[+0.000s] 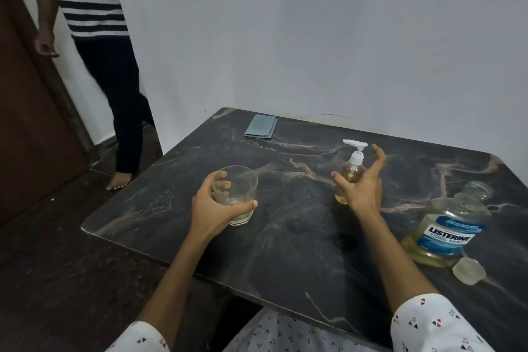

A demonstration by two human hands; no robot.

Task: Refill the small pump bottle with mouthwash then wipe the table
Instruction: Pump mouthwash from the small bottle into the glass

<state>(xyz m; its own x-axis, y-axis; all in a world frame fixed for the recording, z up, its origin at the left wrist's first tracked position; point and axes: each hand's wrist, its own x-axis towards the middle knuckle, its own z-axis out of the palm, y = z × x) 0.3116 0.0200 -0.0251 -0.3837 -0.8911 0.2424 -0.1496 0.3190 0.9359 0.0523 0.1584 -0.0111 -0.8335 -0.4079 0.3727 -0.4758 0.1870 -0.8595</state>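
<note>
A dark marble-patterned worktop (300,237) stands against a pale wall. At its far left corner lies a folded blue-grey cloth (261,126). Near the middle left stands a clear drinking glass (238,188), with the left hand (213,210) wrapped around it. To its right stands a small clear pump bottle (351,171), partly behind the spread right hand (361,187). Further right, at the near right edge, stands a large clear mouthwash bottle (450,226), its clear cap (468,270) lying just before it. A second person (91,8) stands on the floor beyond the worktop's left side.
</note>
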